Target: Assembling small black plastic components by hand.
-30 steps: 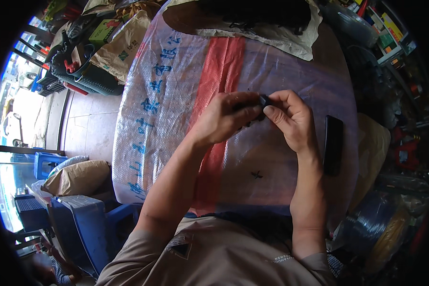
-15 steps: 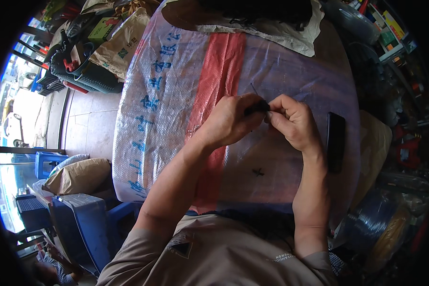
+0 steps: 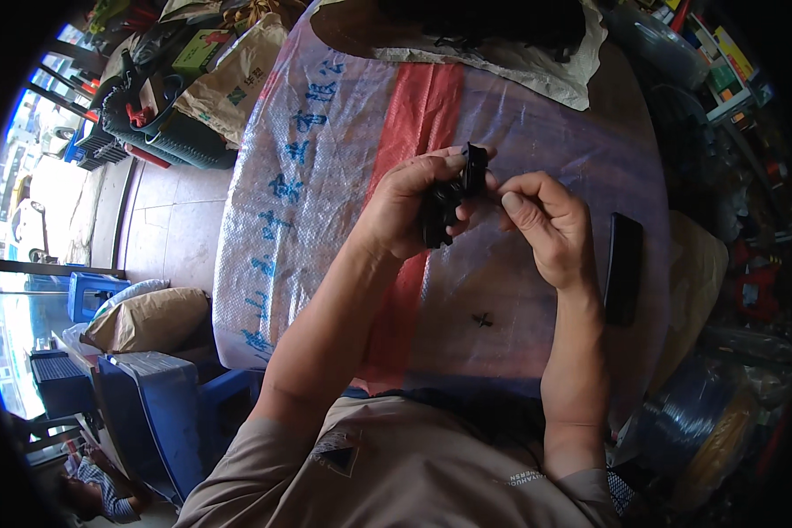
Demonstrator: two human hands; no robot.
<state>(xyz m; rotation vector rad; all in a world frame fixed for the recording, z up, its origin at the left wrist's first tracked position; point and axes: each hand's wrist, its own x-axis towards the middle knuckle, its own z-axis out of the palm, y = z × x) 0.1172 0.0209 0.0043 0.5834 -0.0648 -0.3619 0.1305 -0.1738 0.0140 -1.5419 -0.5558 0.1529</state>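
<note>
Above the middle of the worktop point(image 3: 581, 167), slightly toward its far edge, is a small cluster of glossy black hard parts with notched outlines point(image 3: 473, 172), held in the left hand point(image 3: 407, 207). That hand is curled around the cluster, its thumb laid across the top and fingertips showing beneath. Just to the right of the cluster, the right hand point(image 3: 550, 227) has its thumb and forefinger drawn close together; whether a piece is pinched between them, I cannot tell.

Beneath both hands, the worktop is covered by a translucent woven plastic sheet point(image 3: 260, 224) with blue lettering along its left edge and a broad red band point(image 3: 427, 101) running from the far edge to the near one. Toward the near edge, right of the band, lies a small dark cross-shaped piece point(image 3: 482, 319). By the right edge rests a flat black rectangular slab like a phone point(image 3: 624, 268). At the far edge an opened pale paper sack point(image 3: 581, 75) holds a dark mass of small black pieces.

Past the left edge, a full brown paper sack point(image 3: 150, 321) sits near a blue plastic stool point(image 3: 88, 295).
</note>
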